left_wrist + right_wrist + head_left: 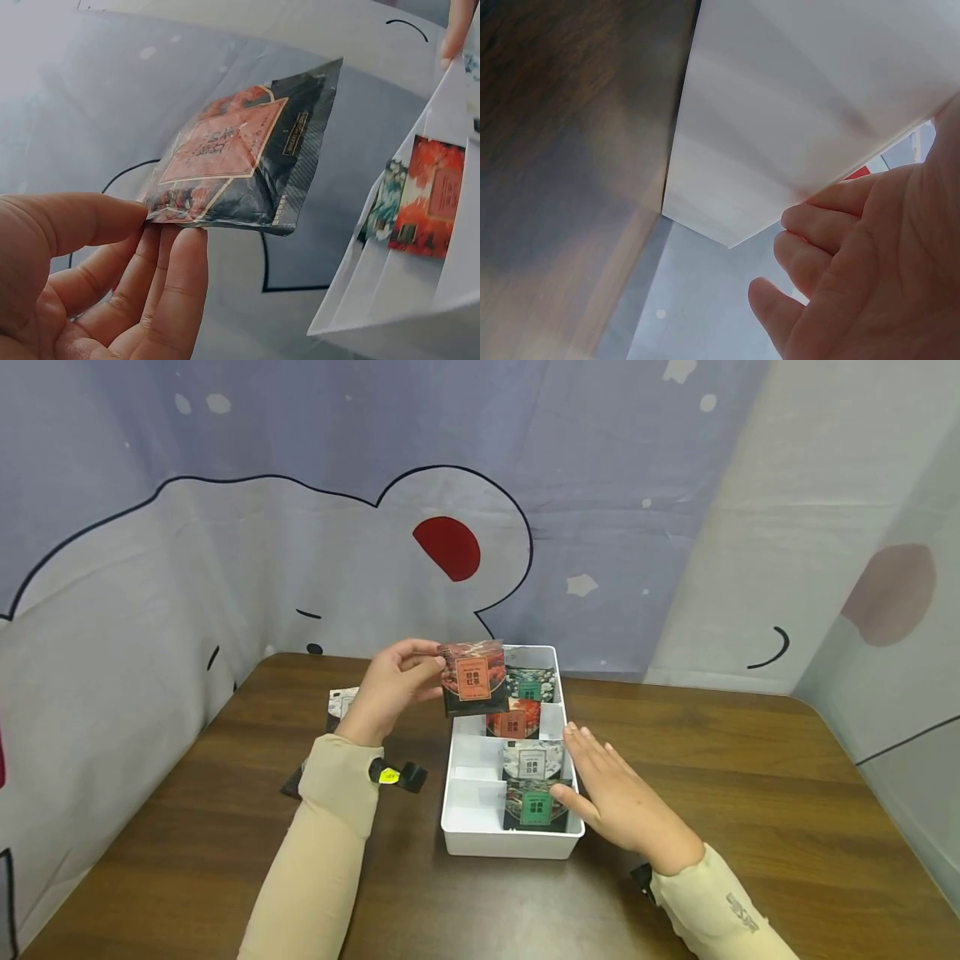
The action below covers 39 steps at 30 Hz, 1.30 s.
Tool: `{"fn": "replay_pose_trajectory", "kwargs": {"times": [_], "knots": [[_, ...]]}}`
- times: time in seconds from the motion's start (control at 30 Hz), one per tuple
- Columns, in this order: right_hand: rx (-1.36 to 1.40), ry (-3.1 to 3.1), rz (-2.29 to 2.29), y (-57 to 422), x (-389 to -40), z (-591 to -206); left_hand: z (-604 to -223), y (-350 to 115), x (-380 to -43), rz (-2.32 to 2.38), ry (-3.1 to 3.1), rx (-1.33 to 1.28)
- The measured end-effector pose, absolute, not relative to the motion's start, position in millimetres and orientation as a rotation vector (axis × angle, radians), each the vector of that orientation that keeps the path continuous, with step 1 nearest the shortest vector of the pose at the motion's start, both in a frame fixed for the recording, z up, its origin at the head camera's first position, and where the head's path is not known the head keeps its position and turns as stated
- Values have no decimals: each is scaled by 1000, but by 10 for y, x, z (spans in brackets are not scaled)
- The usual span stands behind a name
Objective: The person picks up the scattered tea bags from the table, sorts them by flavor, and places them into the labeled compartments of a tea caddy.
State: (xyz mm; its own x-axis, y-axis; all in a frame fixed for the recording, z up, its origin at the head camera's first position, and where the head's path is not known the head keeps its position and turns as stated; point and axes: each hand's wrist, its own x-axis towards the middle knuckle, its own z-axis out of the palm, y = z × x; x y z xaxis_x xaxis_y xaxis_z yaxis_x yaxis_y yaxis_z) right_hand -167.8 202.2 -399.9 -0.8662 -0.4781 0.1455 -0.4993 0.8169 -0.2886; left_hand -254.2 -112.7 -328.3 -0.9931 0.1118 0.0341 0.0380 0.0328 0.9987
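My left hand (392,692) pinches a black-and-red tea sachet (475,679) by its left edge, thumb against fingers. In the head view the sachet overlaps the far part of a white divided box (510,845). Along the box's right side stand several sachets: a dark green one (530,685) at the far end, a red-orange one (516,722), a white one (532,763) and a green-labelled one (537,808) nearest me. My right hand (626,806) has its fingers extended at the box's right rim; the right wrist view shows them beside the white outer wall (780,120).
More sachets (342,700) lie on the brown wooden table (750,777) left of the box, partly hidden behind my left forearm. A printed curtain (600,510) hangs behind the table and along both sides.
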Motion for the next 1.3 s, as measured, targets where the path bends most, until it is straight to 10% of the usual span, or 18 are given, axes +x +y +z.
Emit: {"fn": "replay_pose_trajectory", "kwargs": {"times": [1.3], "knots": [[793,-2948,514,2031,-1677,-3985,-3609,-763,-2773,1770,2275,247]]}}
